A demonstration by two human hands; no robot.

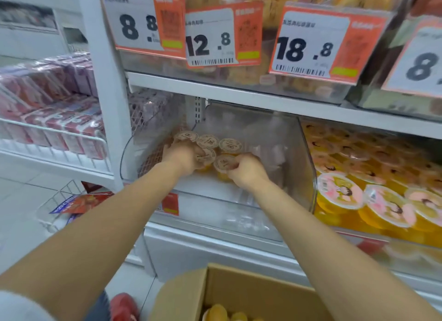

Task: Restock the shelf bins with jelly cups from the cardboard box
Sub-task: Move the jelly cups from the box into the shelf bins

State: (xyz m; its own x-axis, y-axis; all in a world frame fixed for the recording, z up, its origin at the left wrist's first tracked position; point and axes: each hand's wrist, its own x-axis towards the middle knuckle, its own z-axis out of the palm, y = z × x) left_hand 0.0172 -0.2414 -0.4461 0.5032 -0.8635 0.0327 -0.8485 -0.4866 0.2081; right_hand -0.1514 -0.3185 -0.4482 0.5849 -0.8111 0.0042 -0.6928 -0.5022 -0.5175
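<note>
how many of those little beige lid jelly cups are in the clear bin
5 small beige-lidded jelly cups in the clear plastic bin: three in a back row, one gripped by the left hand, one pinched by the right hand. More may be hidden under the hands.

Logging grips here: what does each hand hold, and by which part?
The right hand pinches one jelly cup at its lid rim; the left hand grips a cluster of cups, exact hold hidden.

Five tan-lidded jelly cups (230, 145), two hands (183, 159), one cardboard box (239, 289), four price tags (311, 43).
</note>
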